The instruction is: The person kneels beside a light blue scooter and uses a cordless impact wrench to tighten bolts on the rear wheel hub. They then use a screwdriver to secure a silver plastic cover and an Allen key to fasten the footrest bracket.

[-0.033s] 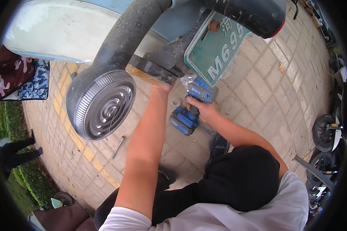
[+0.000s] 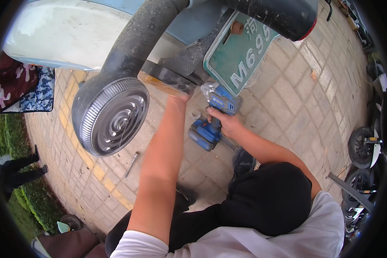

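My right hand [image 2: 226, 122] is closed round the handle of a blue and black cordless drill [image 2: 221, 102], its battery pack low above the paving. The drill's front end reaches up beside the lower edge of a green licence plate [image 2: 241, 56]. My left hand [image 2: 179, 99] goes up under a black bracket [image 2: 170, 76] with an amber strip; its fingers are hidden there. Left of that arm hangs a round lamp with a clear ribbed lens [image 2: 116, 120], on a thick dusty black arm [image 2: 137, 38]. Another black tubular part [image 2: 279, 17] hangs over the plate.
A socket wrench-like metal tool [image 2: 132, 164] lies on the brick paving [image 2: 296, 129], left of my left forearm. A white body panel [image 2: 69, 32] fills the upper left. Parked two-wheelers [image 2: 360, 148] line the right edge. A person's dark-clad legs [image 2: 23, 172] show at the far left near a hedge.
The lamp, its black arm and the plate have shifted very slightly left in the picture. Both hands keep their places.
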